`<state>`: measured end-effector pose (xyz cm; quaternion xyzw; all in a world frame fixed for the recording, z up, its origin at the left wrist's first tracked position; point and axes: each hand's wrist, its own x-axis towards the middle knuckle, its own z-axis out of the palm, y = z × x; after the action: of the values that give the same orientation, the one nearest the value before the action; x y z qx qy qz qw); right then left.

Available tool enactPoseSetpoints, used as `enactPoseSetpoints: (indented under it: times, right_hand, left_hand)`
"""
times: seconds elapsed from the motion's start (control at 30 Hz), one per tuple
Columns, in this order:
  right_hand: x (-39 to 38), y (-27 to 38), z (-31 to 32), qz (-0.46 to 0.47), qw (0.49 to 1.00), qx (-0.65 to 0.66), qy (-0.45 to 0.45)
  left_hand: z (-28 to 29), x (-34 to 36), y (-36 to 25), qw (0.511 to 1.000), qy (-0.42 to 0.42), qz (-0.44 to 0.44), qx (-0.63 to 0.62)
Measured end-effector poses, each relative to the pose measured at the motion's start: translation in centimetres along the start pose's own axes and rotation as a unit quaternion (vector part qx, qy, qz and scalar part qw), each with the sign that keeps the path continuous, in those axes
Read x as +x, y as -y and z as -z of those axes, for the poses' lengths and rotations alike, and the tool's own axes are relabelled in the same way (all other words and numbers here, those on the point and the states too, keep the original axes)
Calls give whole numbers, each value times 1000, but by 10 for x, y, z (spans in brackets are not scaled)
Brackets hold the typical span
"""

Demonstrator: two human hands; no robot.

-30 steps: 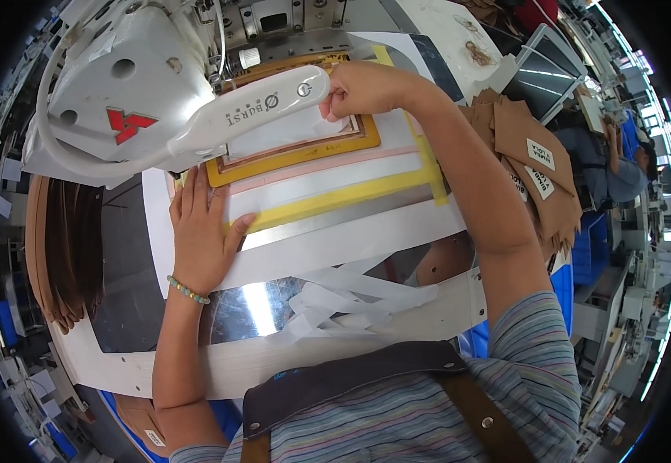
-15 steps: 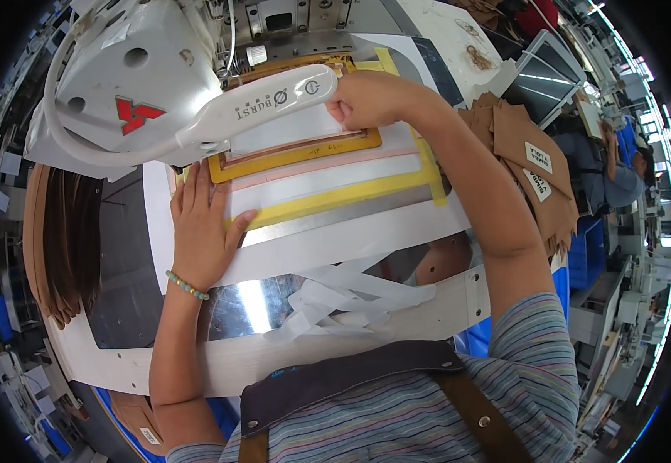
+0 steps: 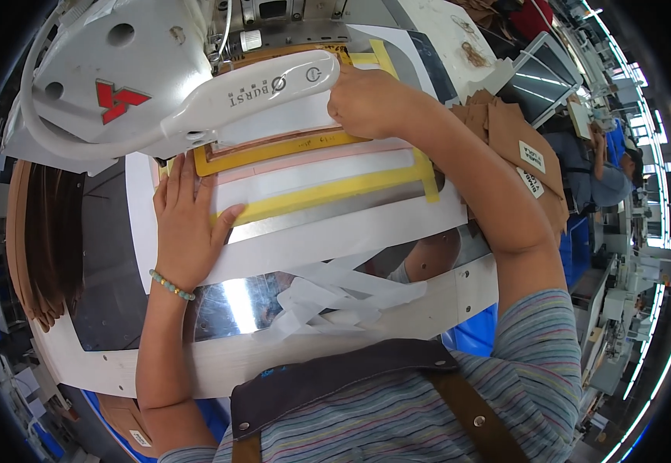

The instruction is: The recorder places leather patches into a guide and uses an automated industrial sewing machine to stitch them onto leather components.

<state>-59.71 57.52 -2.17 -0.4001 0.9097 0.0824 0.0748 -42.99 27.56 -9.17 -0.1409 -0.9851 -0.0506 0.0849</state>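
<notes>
My left hand point(image 3: 185, 231) lies flat, fingers stretched, on the left part of a white sheet point(image 3: 335, 235). Its fingertips reach the left end of a yellow frame point(image 3: 289, 151). Strips of yellow tape point(image 3: 324, 187) run across the sheet in front of the frame. My right hand point(image 3: 366, 102) is closed at the frame's right side, fingers curled downward. Whatever those fingers pinch is hidden behind the hand and the tip of a white lamp arm point(image 3: 251, 91). That lamp arm stretches over the frame and covers part of it.
The white head of a sewing machine point(image 3: 112, 58) fills the upper left. Brown pieces stand stacked at the left point(image 3: 50, 239), and more brown labelled pieces point(image 3: 517, 154) lie at the right. White strips point(image 3: 343, 297) lie loose on the shiny plate before me. Far right sits another person point(image 3: 594, 166).
The whole view has shifted slightly, moving the scene left. My right fingers have curled further out of sight; the left hand stays flat on the sheet.
</notes>
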Motion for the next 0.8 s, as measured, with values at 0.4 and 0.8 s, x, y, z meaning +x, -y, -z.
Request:
enactPoseSetpoints:
  times: [0.4, 0.8]
  right_hand:
    - [28, -16, 33, -13, 924, 359, -128]
    - [78, 89, 23, -33, 830, 554, 53]
  left_hand:
    - [1, -5, 2, 1000, -9, 8, -14]
    - [-2, -1, 4, 998, -53, -9, -44]
